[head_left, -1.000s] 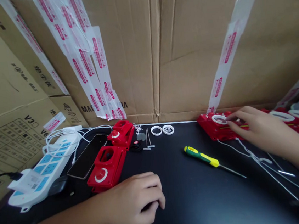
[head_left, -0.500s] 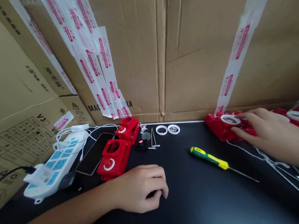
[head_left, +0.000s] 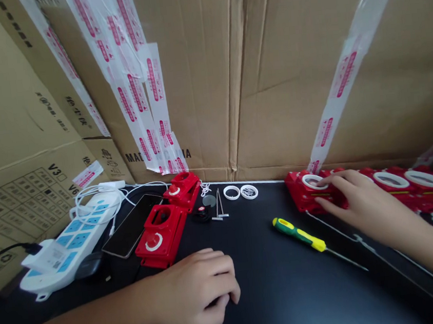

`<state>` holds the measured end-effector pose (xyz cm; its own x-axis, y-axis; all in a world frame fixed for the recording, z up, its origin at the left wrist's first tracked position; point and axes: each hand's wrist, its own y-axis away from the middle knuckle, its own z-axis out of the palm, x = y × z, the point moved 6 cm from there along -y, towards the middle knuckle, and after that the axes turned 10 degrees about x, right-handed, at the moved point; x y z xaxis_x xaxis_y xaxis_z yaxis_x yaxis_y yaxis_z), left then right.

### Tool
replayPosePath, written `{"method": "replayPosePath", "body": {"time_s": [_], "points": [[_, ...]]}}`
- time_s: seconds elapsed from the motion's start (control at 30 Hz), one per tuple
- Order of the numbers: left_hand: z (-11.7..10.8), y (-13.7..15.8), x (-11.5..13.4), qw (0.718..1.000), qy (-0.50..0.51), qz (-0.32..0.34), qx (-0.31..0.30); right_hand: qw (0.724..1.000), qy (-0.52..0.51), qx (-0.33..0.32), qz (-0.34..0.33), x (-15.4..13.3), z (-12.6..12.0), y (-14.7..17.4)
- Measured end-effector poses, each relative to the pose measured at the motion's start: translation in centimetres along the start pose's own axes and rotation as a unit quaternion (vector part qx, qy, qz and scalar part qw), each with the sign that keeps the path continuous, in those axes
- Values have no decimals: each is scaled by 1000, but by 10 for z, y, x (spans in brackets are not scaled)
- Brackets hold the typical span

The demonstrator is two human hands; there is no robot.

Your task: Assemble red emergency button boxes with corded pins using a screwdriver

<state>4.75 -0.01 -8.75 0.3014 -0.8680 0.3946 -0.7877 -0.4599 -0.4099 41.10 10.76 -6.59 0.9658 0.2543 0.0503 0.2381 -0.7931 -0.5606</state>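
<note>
My left hand [head_left: 199,292] rests on the black tabletop, its fingers curled in a loose fist with nothing visible in them. Just beyond it lie two red plastic housings [head_left: 154,253], each with a round opening and a knob with a white ring part. At the right, my right hand [head_left: 360,201] has thumb and fingers on either side of the end red housing [head_left: 299,194], which bears a white ring [head_left: 313,181]. That housing is at the left end of a row of similar red housings [head_left: 424,191]. A yellow-green screwdriver [head_left: 299,233] lies between my hands.
At the left are a white power strip [head_left: 70,244] with plugs and cables, and a dark phone [head_left: 132,227]. Two loose white rings [head_left: 231,193], thin metal pins [head_left: 219,208] and a clear disc [head_left: 208,200] lie near the cardboard wall [head_left: 192,82]. Thin rods [head_left: 389,260] lie below my right forearm.
My view has shifted slightly, showing more of the red row. My right hand keeps its place on the end housing, and my left hand stays curled on the table.
</note>
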Motion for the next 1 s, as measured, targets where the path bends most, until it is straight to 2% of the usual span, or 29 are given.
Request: {"method": "replayPosePath", "body": {"time_s": [0.07,0.27,0.5,0.63,0.83,0.9,1.0], "points": [[0,0,-1,1000,3,-10,-1,1000,-16,-4,22,-7,2,0],[0,0,0,1000,14,-23,-8,987,-55,3,149,-8,18,1],[2,1,0,999,8,-31,-15,974,-114,43,190,3,13,-2],[2,0,0,999,11,-32,-15,962,-148,108,202,6,-8,0],[0,0,1,1000,12,-24,-11,914,-239,258,202,-12,-71,8],[1,1,0,1000,11,-21,-13,906,-274,267,183,-21,-83,8],[1,1,0,1000,10,-22,-11,911,-301,232,162,-30,-82,8]]}}
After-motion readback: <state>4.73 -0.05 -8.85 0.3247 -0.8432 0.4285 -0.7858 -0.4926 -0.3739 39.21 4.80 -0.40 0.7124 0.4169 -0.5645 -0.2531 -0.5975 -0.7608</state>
